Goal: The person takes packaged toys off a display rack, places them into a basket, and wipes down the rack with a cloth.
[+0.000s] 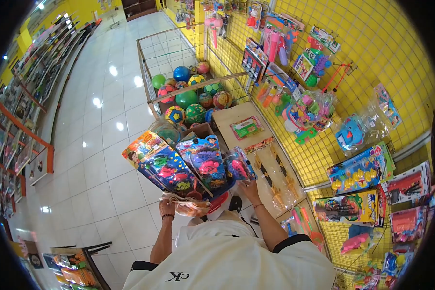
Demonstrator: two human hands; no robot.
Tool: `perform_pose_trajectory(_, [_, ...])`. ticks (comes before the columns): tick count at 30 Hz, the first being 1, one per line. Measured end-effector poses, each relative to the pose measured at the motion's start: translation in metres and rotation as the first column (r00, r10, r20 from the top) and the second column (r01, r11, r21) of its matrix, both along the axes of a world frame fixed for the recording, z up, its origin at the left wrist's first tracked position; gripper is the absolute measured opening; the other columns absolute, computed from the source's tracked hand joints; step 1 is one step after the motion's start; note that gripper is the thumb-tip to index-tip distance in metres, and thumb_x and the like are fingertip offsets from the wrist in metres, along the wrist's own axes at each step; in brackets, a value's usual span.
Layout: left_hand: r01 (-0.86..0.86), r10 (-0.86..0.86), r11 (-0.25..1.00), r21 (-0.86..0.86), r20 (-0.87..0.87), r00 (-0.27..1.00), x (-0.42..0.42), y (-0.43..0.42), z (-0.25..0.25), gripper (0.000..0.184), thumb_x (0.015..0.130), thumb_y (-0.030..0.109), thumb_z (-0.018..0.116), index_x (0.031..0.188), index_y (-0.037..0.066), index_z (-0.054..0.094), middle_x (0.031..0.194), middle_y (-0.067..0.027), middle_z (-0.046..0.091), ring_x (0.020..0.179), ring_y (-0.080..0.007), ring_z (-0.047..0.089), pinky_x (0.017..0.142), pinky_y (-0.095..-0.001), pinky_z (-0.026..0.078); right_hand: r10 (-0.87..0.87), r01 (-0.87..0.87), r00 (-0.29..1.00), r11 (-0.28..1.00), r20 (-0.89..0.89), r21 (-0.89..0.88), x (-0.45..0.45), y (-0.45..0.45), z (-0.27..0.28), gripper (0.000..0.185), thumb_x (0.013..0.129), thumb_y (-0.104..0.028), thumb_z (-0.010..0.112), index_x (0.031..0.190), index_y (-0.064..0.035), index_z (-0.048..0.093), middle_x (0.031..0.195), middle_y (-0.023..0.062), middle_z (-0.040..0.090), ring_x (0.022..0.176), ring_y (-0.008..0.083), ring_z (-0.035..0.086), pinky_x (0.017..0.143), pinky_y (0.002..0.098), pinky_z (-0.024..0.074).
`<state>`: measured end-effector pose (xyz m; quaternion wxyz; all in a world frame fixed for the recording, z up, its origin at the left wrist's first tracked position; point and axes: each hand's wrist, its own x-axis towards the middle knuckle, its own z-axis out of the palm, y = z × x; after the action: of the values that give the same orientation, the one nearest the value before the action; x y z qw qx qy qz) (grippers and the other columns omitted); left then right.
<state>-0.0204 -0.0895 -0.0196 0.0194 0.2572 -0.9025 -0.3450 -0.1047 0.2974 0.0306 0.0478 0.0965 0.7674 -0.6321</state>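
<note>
A green packet (pixel 247 128) and long bagged toys (pixel 264 170) in yellow and black are carried by the beige shelf (pixel 228 116).

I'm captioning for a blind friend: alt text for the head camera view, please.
A person's left hand holds a crumpled bundle and the right hand touches a small toy pack, beside larger toy packs; beyond, balls sit in a cage near a yellow wall.

The lone head view faces forward and down, the shirt (pixel 241 258) close at bottom centre, upper-left shelves (pixel 43 72) seemingly bent by the lens.
</note>
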Motion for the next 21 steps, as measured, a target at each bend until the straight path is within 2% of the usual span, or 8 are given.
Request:
perform_pose_trajectory(4, [0.008,-0.014,0.990,0.142,0.043,0.999,0.003,0.000,0.016,0.027,0.071,0.023,0.062,0.086,0.000,0.063,0.093,-0.0208,0.063,0.085,-0.0355,0.061,0.075,-0.0428,0.049,-0.217,0.216,0.975,0.976,-0.043,-0.033,0.030,-0.001,-0.025,0.103,0.066,0.007,0.073,0.144,-0.0121,0.009,0.133,0.0248,0.037,0.106,0.0347,0.055,0.087,0.0364,0.0502])
perform_pose_trajectory(6, [-0.070,0.061,0.964,0.258,0.042,0.997,0.010,-0.002,0.013,0.028,0.070,0.022,0.064,0.088,0.002,0.065,0.108,-0.0255,0.059,0.101,-0.0375,0.056,0.087,-0.0430,0.046,-0.307,0.306,0.951,0.952,-0.027,-0.023,0.049,0.001,-0.036,0.095,0.070,0.005,0.070,0.143,-0.0099,0.011,0.135,0.0259,0.034,0.104,0.0306,0.057,0.084,0.0338,0.0505])
perform_pose_trajectory(8, [0.109,-0.106,0.993,0.033,-0.088,0.991,0.015,-0.009,0.000,0.031,0.067,0.023,0.067,0.091,0.003,0.066,0.126,-0.0323,0.045,0.120,-0.0409,0.042,0.100,-0.0427,0.038,-0.316,0.319,0.945,0.948,0.080,-0.025,0.069,0.001,-0.031,0.086,0.073,0.000,0.069,0.142,-0.0107,0.017,0.132,0.0276,0.036,0.102,0.0304,0.056,0.080,0.0361,0.0512])
perform_pose_trajectory(9, [0.103,-0.099,0.981,0.164,-0.033,0.995,0.014,-0.015,-0.007,0.034,0.064,0.025,0.071,0.091,0.004,0.067,0.135,-0.0360,0.030,0.130,-0.0432,0.028,0.107,-0.0416,0.029,-0.310,0.320,0.933,0.947,0.186,-0.026,0.080,0.000,-0.030,0.078,0.076,-0.006,0.068,0.140,-0.0114,0.024,0.129,0.0293,0.039,0.101,0.0301,0.056,0.076,0.0384,0.0520])
perform_pose_trajectory(14, [0.194,-0.194,0.973,0.127,-0.018,0.981,0.002,-0.033,-0.052,0.038,0.061,0.030,0.075,0.090,0.006,0.068,0.134,-0.0348,0.033,0.127,-0.0425,0.032,0.109,-0.0457,0.024,-0.267,0.268,0.935,0.963,0.234,0.026,0.116,-0.001,-0.061,0.061,0.078,-0.009,0.065,0.133,-0.0070,0.039,0.129,0.0287,0.041,0.105,0.0321,0.054,0.076,0.0385,0.0520])
perform_pose_trajectory(16, [0.274,-0.295,0.944,0.184,0.098,0.951,-0.005,-0.039,-0.058,0.039,0.061,0.032,0.075,0.091,0.008,0.067,0.123,-0.0283,0.049,0.123,-0.0424,0.036,0.110,-0.0472,0.021,-0.238,0.236,0.898,0.970,0.370,0.052,0.122,-0.010,-0.032,0.056,0.077,-0.010,0.066,0.128,-0.0014,0.045,0.125,0.0270,0.048,0.083,0.0231,0.063,0.065,0.0308,0.0506])
perform_pose_trajectory(19, [0.248,-0.249,0.949,0.195,-0.019,0.968,-0.003,-0.044,-0.074,0.036,0.062,0.031,0.074,0.090,0.009,0.068,0.098,-0.0196,0.060,0.111,-0.0354,0.048,0.103,-0.0450,0.032,-0.161,0.157,0.910,0.987,0.382,0.042,0.126,-0.009,-0.027,0.052,0.079,-0.012,0.065,0.127,-0.0021,0.046,0.125,0.0246,0.047,0.105,0.0322,0.054,0.079,0.0392,0.0520])
perform_pose_trajectory(21, [0.238,-0.227,0.950,0.201,-0.074,0.971,-0.001,-0.051,-0.080,0.035,0.062,0.030,0.073,0.090,0.009,0.069,0.086,-0.0152,0.066,0.105,-0.0320,0.054,0.099,-0.0439,0.037,-0.137,0.131,0.922,0.991,0.363,0.041,0.125,-0.009,-0.029,0.050,0.079,-0.011,0.064,0.125,-0.0013,0.047,0.123,0.0229,0.049,0.104,0.0302,0.055,0.077,0.0387,0.0522])
